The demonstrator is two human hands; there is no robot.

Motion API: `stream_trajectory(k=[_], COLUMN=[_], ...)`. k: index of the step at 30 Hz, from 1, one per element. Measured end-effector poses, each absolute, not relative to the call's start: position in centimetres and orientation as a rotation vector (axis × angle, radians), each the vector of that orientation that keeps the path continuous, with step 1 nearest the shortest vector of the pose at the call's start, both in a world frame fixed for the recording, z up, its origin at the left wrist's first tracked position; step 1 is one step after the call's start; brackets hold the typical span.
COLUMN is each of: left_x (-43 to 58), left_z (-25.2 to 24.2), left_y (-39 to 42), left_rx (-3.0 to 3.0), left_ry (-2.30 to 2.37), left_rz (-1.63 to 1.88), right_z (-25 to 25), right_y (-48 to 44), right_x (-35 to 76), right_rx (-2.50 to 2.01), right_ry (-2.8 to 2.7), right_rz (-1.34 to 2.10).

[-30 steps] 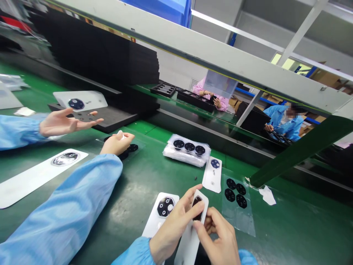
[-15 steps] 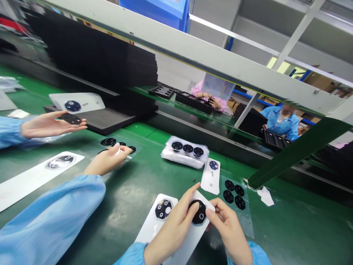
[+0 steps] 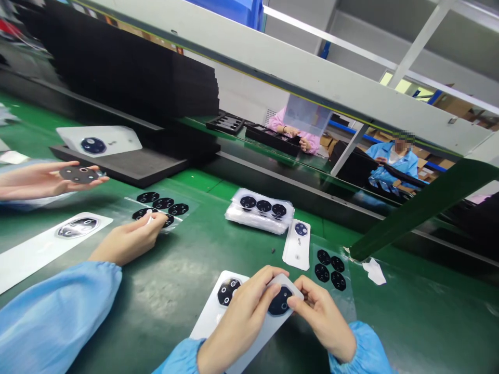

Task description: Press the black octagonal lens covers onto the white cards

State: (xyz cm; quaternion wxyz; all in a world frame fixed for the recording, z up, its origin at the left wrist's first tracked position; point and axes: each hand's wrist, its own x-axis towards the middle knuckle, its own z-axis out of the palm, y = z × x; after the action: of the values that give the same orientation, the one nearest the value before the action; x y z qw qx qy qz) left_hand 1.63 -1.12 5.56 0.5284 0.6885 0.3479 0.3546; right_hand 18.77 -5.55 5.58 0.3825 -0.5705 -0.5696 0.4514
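Your left hand [image 3: 241, 322] and right hand [image 3: 322, 317] both grasp a white cover [image 3: 273, 324] just above the green belt [image 3: 409, 322], at the near edge. Left fingers press on the cover beside its black lens [image 3: 279, 300]. Right fingertips pinch the cover's far end next to the lens. A second cover [image 3: 212, 317] lies under your left hand, touching the held one.

Beyond your right hand lies a film of discs [image 3: 330, 270]. Just left of it lies a small cover [image 3: 297, 245], and farther out a bag stack [image 3: 260, 210].

To the left, a co-worker's hand [image 3: 130, 240] rests on another film [image 3: 159, 203]. The co-worker's other hand [image 3: 37, 179] lies palm up with a disc [image 3: 80, 174] on its fingers. Black trays [image 3: 136, 78] are stacked behind.
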Motion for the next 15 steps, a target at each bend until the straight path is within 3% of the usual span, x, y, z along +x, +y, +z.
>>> stream_trajectory(k=[8,15], left_x=[2.2,1.1], left_z=[5.4,5.7], left_y=[-0.7,0.5], left_rx=[1.606,1.434], left_ry=[0.892,0.775], left_rz=[0.870,0.671], right_z=[5.4,5.0], right_y=[-5.7,-4.8], right_x=[18.1,19.1], right_rx=[-1.551,-1.418], right_ry=[-1.539,-1.307], right_rz=[0.896,1.196])
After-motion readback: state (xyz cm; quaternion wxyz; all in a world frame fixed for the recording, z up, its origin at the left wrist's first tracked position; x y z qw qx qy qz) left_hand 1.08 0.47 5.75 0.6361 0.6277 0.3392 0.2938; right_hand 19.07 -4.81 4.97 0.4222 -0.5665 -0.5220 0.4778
